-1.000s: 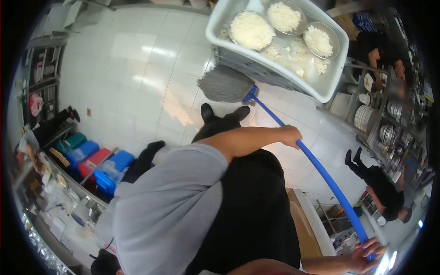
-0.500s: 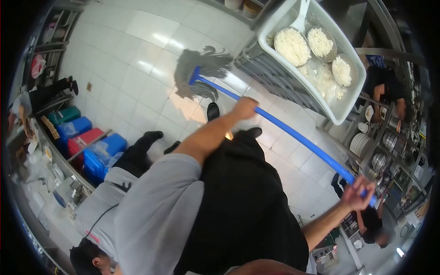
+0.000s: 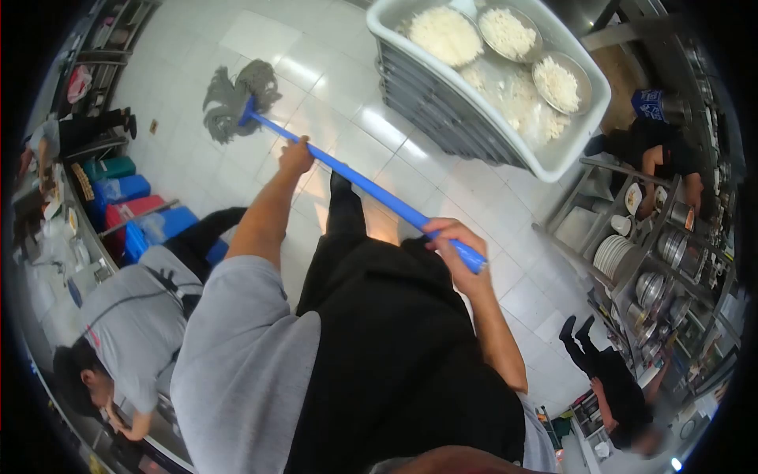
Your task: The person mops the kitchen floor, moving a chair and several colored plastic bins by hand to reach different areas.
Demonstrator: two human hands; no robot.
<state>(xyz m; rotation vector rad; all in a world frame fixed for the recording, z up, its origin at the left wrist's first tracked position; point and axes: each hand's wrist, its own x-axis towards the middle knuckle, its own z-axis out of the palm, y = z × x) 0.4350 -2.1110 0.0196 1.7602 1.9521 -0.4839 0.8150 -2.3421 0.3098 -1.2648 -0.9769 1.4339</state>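
Note:
A mop with a long blue handle (image 3: 367,188) slants across the view. Its grey string head (image 3: 229,107) lies spread on the tiled floor at the upper left. My left hand (image 3: 296,156) is closed around the handle a short way above the mop head. Near the top end of the handle, my right hand (image 3: 458,239) is wrapped round it, close to my black apron (image 3: 379,332). Part of each hand's fingers is hidden behind the handle or turned from view.
A grey-white bin (image 3: 545,167) with bowls of rice (image 3: 505,33) stands at upper right. Shelves with stacked plates (image 3: 616,257) line the right. Coolers (image 3: 118,197) and a bending person in grey (image 3: 142,316) are left. A person in black (image 3: 620,387) is lower right.
The mop head has moved left across the floor. My left hand has gone forward and left with the handle, and my right hand has come inward from the far right toward my body.

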